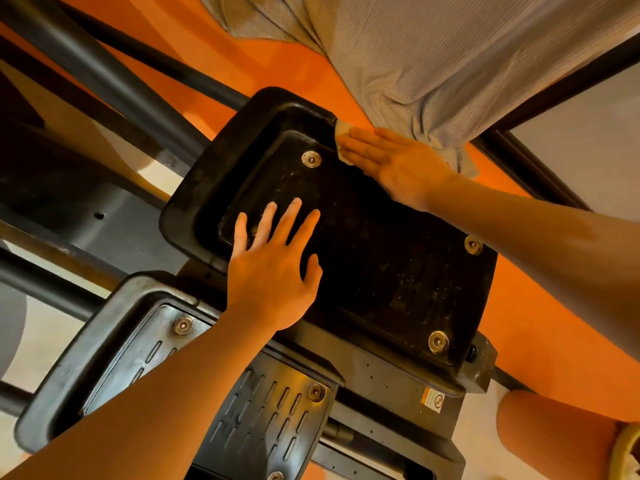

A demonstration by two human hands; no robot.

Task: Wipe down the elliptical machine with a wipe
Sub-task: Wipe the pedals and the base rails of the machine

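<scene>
A black foot pedal point(381, 258) of the elliptical machine fills the middle of the head view, dusty, with round metal bolts at its corners. My left hand point(277, 268) lies flat on the pedal's inner surface, fingers spread and straight. My right hand point(391, 161) presses a pale wipe point(341, 131) with straight fingers against the pedal's far rim; only the wipe's edge shows beyond my fingertips.
A second black pedal point(114, 344) with slots sits at the lower left. Dark frame bars point(114, 84) run diagonally at the upper left. An orange floor point(536, 306) lies beneath. A grey curtain point(450, 57) hangs at the top right, and my knee point(554, 434) shows at the lower right.
</scene>
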